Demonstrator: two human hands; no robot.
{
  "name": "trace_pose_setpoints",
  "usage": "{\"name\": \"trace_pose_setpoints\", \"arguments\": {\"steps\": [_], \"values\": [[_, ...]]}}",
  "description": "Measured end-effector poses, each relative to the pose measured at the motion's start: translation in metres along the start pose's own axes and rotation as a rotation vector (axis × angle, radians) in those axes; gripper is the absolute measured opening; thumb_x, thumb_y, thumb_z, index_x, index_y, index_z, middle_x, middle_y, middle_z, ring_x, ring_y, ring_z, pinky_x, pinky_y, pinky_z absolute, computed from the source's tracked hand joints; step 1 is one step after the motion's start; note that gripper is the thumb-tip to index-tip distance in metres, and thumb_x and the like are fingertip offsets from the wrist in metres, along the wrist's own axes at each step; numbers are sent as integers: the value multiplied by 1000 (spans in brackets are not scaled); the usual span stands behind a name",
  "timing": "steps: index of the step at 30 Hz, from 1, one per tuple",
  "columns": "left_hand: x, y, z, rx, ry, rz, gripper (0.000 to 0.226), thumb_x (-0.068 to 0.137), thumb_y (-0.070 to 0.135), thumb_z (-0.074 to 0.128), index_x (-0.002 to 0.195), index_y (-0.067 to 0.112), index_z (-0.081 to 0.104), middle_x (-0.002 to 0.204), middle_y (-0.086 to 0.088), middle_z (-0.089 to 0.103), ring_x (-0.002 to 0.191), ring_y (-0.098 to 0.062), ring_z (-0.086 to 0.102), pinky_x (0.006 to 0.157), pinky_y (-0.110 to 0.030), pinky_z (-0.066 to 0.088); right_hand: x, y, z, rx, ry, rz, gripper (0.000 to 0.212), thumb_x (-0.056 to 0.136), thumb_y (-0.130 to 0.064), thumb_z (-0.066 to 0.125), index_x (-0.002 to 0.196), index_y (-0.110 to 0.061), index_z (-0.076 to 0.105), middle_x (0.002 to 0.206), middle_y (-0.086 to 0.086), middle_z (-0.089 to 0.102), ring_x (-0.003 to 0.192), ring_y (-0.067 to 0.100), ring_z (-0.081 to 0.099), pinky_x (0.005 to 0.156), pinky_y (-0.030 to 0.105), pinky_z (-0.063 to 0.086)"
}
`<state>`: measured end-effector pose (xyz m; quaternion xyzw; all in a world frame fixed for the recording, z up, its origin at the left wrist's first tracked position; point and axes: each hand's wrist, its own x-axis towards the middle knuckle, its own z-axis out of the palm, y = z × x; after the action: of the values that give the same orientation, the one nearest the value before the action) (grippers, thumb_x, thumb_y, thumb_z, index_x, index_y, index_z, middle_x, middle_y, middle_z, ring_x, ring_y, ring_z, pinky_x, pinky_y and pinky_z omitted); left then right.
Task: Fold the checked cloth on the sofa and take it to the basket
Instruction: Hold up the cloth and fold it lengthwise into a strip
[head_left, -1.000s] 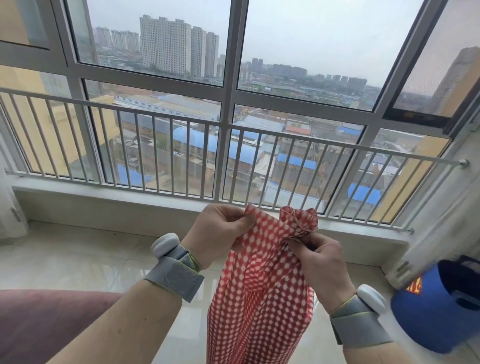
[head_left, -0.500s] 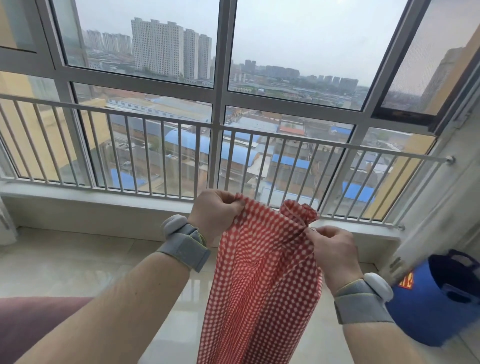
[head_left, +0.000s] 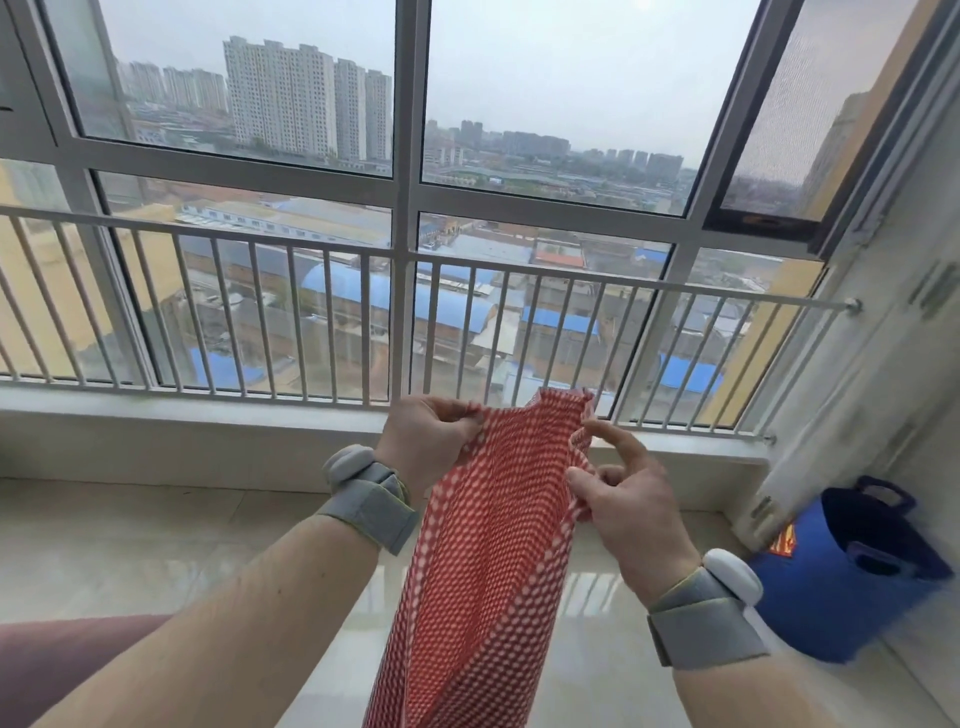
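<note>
Beyond the glass of a tall grey-framed window (head_left: 410, 208) lies a hazy city of tower blocks and blue roofs, and a white metal railing of thin upright bars (head_left: 322, 312) runs across the lower panes. Below it a pale stone sill (head_left: 182, 431) spans the wall, and the glossy cream tiled floor (head_left: 130, 545) reflects the daylight. At the lower left corner shows the rounded edge of a dusky pink upholstered sofa (head_left: 62, 660). On the floor at the right, near a white patterned curtain (head_left: 872, 395), stands a blue fabric basket with dark handles and a red-and-yellow emblem (head_left: 841, 587).

Held up in the air in front of the railing, the red-and-white checked cloth (head_left: 488, 561) hangs down out of view, well apart from both sofa and basket. The left hand (head_left: 423, 441) pinches its top left corner between curled fingers. The right hand (head_left: 628, 499) pinches the bunched right edge lower down, index finger extended toward the top corner. Each wrist wears a grey strap with a white pod (head_left: 366, 491).
</note>
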<state>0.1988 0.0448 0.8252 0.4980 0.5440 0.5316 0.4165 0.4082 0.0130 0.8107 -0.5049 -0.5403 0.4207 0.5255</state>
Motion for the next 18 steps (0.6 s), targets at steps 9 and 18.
{"name": "trace_pose_setpoints", "arguments": {"steps": [9, 18], "values": [[-15, 5, -7, -42, -208, 21, 7, 79, 9, 74, 82, 14, 76, 78, -6, 75, 73, -22, 71, 64, -29, 59, -16, -17, 23, -95, -291, -185, 33, 63, 1, 58, 79, -21, 77, 84, 8, 77, 83, 26, 74, 79, 41, 59], [-33, 16, -20, -108, -412, 28, 7, 76, 8, 75, 81, 13, 78, 78, -9, 75, 69, -18, 70, 59, -24, 57, -16, -26, 34, -490, -179, -605, 5, 83, -20, 73, 80, -24, 76, 72, -13, 61, 68, 3, 58, 64, 12, 46]]}}
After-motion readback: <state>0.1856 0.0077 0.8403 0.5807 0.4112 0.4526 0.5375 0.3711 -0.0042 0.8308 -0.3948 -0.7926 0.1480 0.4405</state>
